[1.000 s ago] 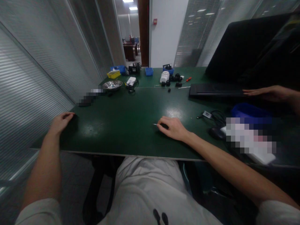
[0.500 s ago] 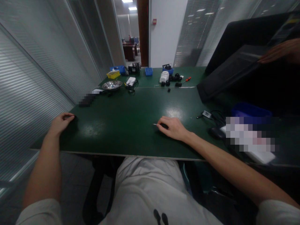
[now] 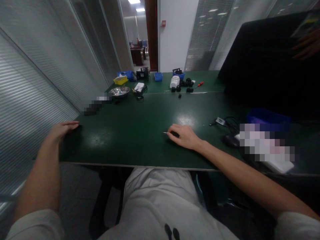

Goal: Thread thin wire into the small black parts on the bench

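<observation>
My right hand rests on the green table with its fingers pinched. A thin, light-coloured, pointed item sticks out to the left from its fingertips; the rest of it is hidden in the hand. At the table's left edge, my left hand lies with its fingers stretched forward and close together. Whether anything is under its fingers cannot be made out.
At the back stand a metal bowl, a yellow tray, a blue basket, a white device and a red screwdriver. A black mouse and cables lie right. Another person's hand shows at upper right.
My left hand has shifted slightly left and its fingers have straightened. The other person's hand has moved right, and the dark flat panel near it is no longer visible. My right hand has stayed put.
</observation>
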Motion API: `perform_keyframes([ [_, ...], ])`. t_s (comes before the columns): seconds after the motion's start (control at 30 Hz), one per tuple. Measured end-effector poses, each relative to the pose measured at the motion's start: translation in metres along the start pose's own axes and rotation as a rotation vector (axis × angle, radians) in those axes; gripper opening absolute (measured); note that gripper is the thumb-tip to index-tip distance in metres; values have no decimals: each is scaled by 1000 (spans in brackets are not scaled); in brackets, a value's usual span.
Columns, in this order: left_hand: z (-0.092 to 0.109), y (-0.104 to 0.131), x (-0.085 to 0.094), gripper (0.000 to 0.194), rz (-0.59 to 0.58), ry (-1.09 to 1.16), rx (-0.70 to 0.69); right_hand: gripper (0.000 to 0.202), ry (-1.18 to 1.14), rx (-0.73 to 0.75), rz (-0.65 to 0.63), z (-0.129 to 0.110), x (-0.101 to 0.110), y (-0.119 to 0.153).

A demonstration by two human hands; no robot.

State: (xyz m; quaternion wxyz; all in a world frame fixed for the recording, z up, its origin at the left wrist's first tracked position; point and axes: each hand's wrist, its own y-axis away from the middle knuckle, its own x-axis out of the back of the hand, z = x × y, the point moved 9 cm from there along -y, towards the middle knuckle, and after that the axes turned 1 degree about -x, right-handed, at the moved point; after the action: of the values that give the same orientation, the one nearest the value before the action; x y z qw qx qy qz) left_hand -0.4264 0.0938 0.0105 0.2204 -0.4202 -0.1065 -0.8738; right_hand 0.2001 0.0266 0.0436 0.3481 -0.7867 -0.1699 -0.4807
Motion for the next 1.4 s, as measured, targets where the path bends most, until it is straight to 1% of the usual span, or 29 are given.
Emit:
perform_keyframes([
  [0.07,-6,-1,-1,50,-13,162,130,22,0,-1,6,1,0,0],
  [0.1,-6,0,-5,51,-29,230,168,22,-1,-1,8,1,-1,0],
  [0.17,7,1,-19,54,-94,280,139,22,-3,1,7,0,-1,0],
  [0.23,33,8,-43,59,-211,272,41,22,-4,4,-2,-1,-2,0],
  [0.3,73,24,-75,62,-338,247,-103,22,-2,3,-16,-1,-4,0],
  [0.4,144,65,-131,54,-484,224,-297,22,4,1,-33,-2,-5,0],
  [0.5,220,128,-198,44,-729,260,-495,22,1,8,-47,-2,-7,0],
  [0.57,265,174,-235,38,-860,328,-652,21,-8,17,-59,-3,-8,0],
  [0.63,299,213,-261,31,-946,407,-789,20,-15,27,-69,-4,-8,0],
  [0.7,318,239,-276,27,-966,474,-880,19,-19,31,-72,-5,-8,0],
  [0.73,323,247,-279,26,-962,497,-901,19,-22,34,-70,-5,-7,0],
  [0.8,326,254,-280,26,-932,512,-918,18,-29,36,-68,-6,-6,0],
  [0.97,327,258,-263,27,-823,414,-1002,17,-35,5,-78,-2,-5,1],
  [1.17,330,262,-255,32,-803,315,-1020,19,5,-33,-110,0,-5,0],
  [1.3,332,267,-244,29,-749,254,-1126,18,25,-48,-131,1,-6,0],
  [1.4,333,274,-239,28,-740,216,-1232,19,48,-54,-135,2,-6,0],
])
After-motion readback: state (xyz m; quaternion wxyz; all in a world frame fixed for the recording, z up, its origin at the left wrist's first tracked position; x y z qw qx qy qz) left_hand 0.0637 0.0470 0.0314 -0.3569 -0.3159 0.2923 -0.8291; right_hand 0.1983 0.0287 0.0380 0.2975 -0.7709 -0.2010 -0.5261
